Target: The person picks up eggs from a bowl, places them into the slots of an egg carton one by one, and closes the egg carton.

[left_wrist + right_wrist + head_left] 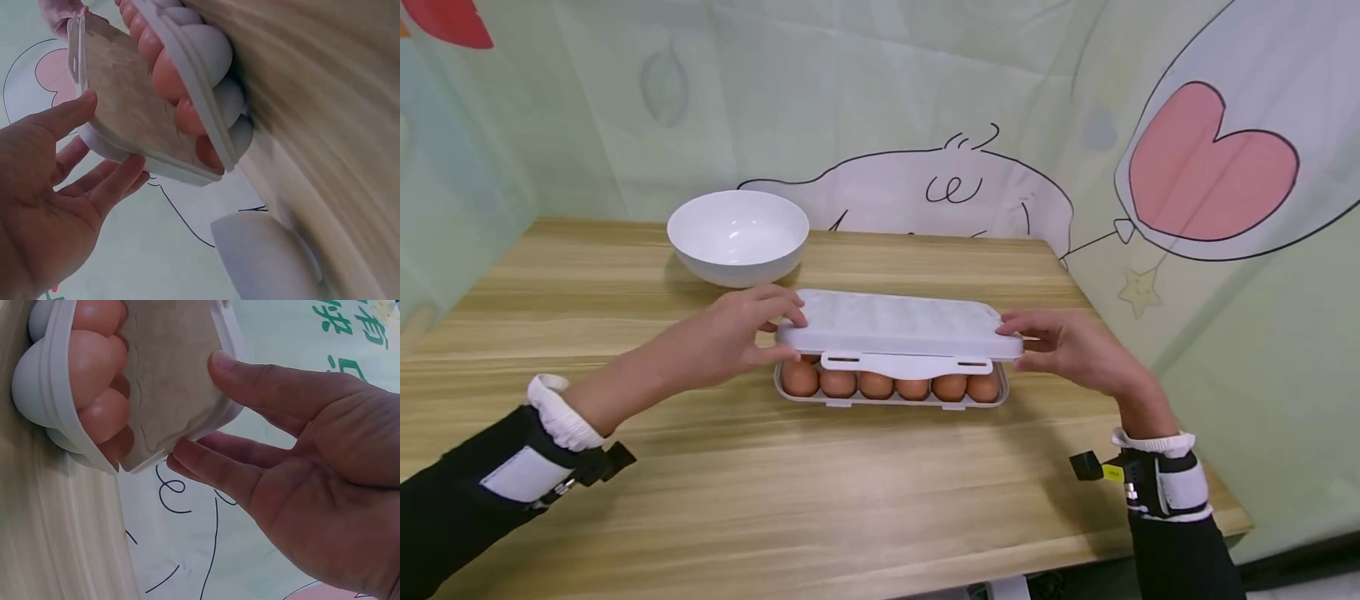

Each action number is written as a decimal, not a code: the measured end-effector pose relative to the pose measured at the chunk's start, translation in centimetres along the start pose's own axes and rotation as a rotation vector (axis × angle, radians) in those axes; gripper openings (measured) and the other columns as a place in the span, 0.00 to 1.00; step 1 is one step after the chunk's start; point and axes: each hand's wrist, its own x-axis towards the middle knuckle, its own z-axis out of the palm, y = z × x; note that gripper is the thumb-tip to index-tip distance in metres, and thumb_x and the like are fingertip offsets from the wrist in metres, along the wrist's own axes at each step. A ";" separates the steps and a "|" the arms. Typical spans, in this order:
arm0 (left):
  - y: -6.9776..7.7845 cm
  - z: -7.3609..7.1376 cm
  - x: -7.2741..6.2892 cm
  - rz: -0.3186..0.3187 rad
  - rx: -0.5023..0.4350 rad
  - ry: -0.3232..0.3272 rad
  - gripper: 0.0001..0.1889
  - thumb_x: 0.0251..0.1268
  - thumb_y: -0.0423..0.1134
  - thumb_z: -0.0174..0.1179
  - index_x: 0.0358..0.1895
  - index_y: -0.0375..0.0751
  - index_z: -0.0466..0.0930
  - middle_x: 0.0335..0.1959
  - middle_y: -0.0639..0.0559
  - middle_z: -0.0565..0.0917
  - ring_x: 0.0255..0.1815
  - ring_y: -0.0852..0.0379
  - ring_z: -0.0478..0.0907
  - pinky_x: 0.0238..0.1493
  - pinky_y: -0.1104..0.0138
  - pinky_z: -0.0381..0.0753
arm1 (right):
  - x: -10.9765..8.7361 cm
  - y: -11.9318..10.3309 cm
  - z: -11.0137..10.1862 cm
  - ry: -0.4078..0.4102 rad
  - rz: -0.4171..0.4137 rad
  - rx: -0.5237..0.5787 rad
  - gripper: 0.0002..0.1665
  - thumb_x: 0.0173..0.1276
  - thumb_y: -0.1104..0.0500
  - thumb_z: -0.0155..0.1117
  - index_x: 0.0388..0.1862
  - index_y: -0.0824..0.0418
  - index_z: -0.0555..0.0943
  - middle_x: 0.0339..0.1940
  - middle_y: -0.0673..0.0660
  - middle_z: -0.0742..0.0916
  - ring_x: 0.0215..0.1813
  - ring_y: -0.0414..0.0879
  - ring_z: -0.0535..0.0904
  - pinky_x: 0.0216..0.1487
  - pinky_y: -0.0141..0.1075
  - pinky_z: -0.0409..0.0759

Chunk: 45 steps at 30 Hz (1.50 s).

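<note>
A white plastic egg box stands on the table with its lid (895,321) part-way raised, hinged at the far side. Brown eggs (876,385) sit in the tray (891,402) below, the front row showing under the lid's edge. My left hand (741,329) pinches the lid's left end, thumb at the front edge and fingers on top. At the opposite end my right hand (1071,346) grips the lid between thumb and fingers. Both wrist views show the lid's inner side (128,94) tilted above the eggs (103,415). The back rows are largely hidden in the head view.
A white bowl (737,237) stands behind the box, toward the back left of the wooden table (820,492). A printed cloth (880,92) hangs along the back and sides. The table's right edge runs near my right forearm.
</note>
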 end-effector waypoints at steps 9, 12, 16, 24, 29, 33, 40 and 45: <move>0.4 1.6 -1.2 -0.082 0.069 -0.047 0.18 0.57 0.35 0.78 0.48 0.39 0.82 0.46 0.47 0.85 0.41 0.52 0.81 0.44 0.57 0.82 | -0.1 0.4 1.1 -0.062 0.017 -0.046 0.21 0.61 0.76 0.73 0.54 0.68 0.82 0.69 0.72 0.76 0.69 0.67 0.75 0.64 0.49 0.75; 0.5 1.9 -1.4 -0.094 0.077 -0.060 0.19 0.56 0.38 0.79 0.47 0.40 0.81 0.48 0.45 0.84 0.44 0.50 0.82 0.47 0.56 0.82 | 0.2 0.6 1.6 -0.075 -0.003 -0.056 0.22 0.59 0.78 0.72 0.52 0.69 0.80 0.68 0.73 0.76 0.70 0.68 0.73 0.65 0.50 0.73; 0.6 2.3 -1.4 -0.105 0.090 -0.079 0.21 0.54 0.39 0.80 0.48 0.40 0.81 0.50 0.43 0.83 0.46 0.49 0.81 0.50 0.54 0.83 | 0.6 0.8 2.2 -0.074 -0.017 -0.119 0.25 0.55 0.80 0.73 0.50 0.68 0.77 0.63 0.70 0.79 0.68 0.67 0.75 0.66 0.54 0.73; 1.0 3.3 -1.6 -0.090 0.148 -0.088 0.22 0.53 0.35 0.80 0.48 0.37 0.80 0.48 0.45 0.79 0.46 0.49 0.79 0.49 0.55 0.83 | 0.9 0.6 3.0 -0.098 0.013 -0.182 0.29 0.52 0.79 0.76 0.50 0.68 0.74 0.62 0.70 0.78 0.66 0.69 0.76 0.65 0.58 0.74; 1.1 3.6 -1.9 -0.072 0.162 -0.065 0.22 0.52 0.34 0.80 0.48 0.37 0.80 0.47 0.45 0.79 0.45 0.49 0.79 0.49 0.55 0.83 | 0.9 0.5 3.4 -0.106 0.048 -0.193 0.30 0.51 0.78 0.77 0.50 0.68 0.74 0.64 0.71 0.77 0.67 0.70 0.75 0.65 0.58 0.74; 1.1 3.6 -2.1 -0.062 0.170 -0.061 0.22 0.52 0.34 0.80 0.48 0.37 0.80 0.48 0.45 0.79 0.46 0.49 0.80 0.49 0.55 0.83 | 1.0 0.6 3.7 -0.110 0.067 -0.210 0.30 0.51 0.77 0.78 0.51 0.67 0.74 0.66 0.72 0.76 0.68 0.70 0.74 0.65 0.58 0.74; 0.7 3.9 -2.6 -0.012 0.186 -0.031 0.21 0.54 0.36 0.79 0.49 0.38 0.80 0.50 0.43 0.79 0.52 0.45 0.82 0.50 0.55 0.85 | 1.0 0.6 3.8 -0.103 0.076 -0.240 0.30 0.51 0.77 0.78 0.51 0.67 0.74 0.70 0.74 0.74 0.69 0.70 0.74 0.67 0.59 0.72; 0.6 4.3 -3.0 0.006 0.200 -0.010 0.20 0.56 0.37 0.78 0.48 0.39 0.81 0.52 0.42 0.80 0.54 0.43 0.83 0.48 0.54 0.85 | 1.2 0.8 3.9 -0.105 0.087 -0.259 0.31 0.51 0.77 0.78 0.51 0.66 0.74 0.71 0.74 0.73 0.68 0.70 0.74 0.67 0.58 0.73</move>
